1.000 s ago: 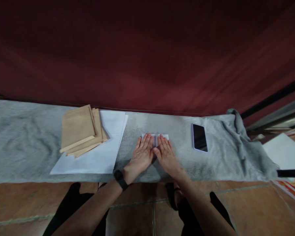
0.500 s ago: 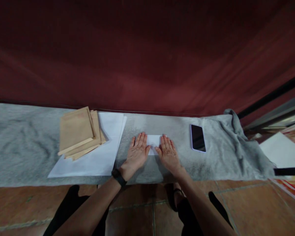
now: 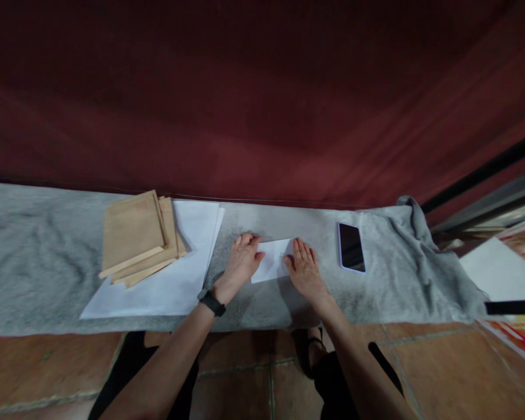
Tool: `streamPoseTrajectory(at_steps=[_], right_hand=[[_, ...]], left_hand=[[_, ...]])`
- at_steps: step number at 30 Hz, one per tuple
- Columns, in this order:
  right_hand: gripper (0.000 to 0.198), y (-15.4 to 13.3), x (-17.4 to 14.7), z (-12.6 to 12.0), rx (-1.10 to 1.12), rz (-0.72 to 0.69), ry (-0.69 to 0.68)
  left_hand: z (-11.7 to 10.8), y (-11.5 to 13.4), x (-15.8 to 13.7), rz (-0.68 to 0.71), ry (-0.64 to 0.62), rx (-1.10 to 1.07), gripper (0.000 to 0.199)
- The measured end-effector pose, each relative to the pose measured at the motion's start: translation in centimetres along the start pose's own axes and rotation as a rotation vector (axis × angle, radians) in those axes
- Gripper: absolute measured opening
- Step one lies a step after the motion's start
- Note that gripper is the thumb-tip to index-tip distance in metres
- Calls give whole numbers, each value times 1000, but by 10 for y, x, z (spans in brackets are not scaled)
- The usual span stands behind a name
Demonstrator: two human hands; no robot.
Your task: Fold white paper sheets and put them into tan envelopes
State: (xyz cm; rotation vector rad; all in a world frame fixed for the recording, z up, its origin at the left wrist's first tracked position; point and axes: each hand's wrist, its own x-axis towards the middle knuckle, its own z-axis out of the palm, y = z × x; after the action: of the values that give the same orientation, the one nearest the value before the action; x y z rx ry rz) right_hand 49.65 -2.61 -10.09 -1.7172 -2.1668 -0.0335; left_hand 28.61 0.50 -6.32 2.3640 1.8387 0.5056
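Note:
A folded sheet of white paper (image 3: 273,261) lies slightly tilted on the grey cloth in front of me. My left hand (image 3: 243,258) is at its left end, fingers bent and drawn together at the far left corner, thumb against the paper; the fingertips are partly hidden. On the paper's right end rests my right hand (image 3: 304,267), flat, its fingers stretched out and the thumb apart. A black watch (image 3: 211,302) is on my left wrist.
To the left, several brown paper envelopes (image 3: 133,230) are stacked on large white sheets (image 3: 157,300). A phone (image 3: 351,247) lies right of my right hand. The grey cloth (image 3: 402,268) is rumpled at the right, and a dark red curtain (image 3: 262,116) hangs behind.
My left hand has gone from lying flat to bent fingers at the paper's left end. The paper now sits tilted and shows more of its length between the hands. My right hand stays flat.

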Motion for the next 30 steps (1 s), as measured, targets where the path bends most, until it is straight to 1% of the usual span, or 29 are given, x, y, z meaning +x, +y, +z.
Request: streamPoseTrajectory(at_steps=[3,5,7,8,9,10,11,13,15,17,20,24,30], right_hand=[[61,3,7,-6,88,60,9],[63,8,15,-14,182,131,38],[65,15,23,-26,296,200,92],[64,19,26,-32,357,230,123],[63,23,29,-37,411,254,161],[63,27,31,-41,450,273,193],[63,29,32,-45,479,292,218],[63,31,31,-47,501,301,224],[64,28,29,-46,488,270,173],[63,20,24,-42,453,207,98],[60,4,16,-37,391,95,14],[59,-17,8,-35,339,-26,-65],[58,-40,-2,-34,293,-113,-132]], left_hand=[[-7,0,4,-7,26,-128,14],[-19,4,3,-9,111,-243,14],[-33,10,-1,22,255,-327,14],[-40,12,-4,47,329,-335,15],[-45,14,-8,86,375,-327,17],[-48,15,-12,130,398,-317,18],[-49,15,-17,180,394,-306,20],[-45,12,-25,270,331,-279,22],[-34,7,-33,337,229,-243,25],[-23,1,-40,387,129,-207,26],[-14,-4,-48,414,30,-178,29],[-18,-5,-53,425,-70,-207,37],[-25,-7,-56,434,-164,-193,37]])
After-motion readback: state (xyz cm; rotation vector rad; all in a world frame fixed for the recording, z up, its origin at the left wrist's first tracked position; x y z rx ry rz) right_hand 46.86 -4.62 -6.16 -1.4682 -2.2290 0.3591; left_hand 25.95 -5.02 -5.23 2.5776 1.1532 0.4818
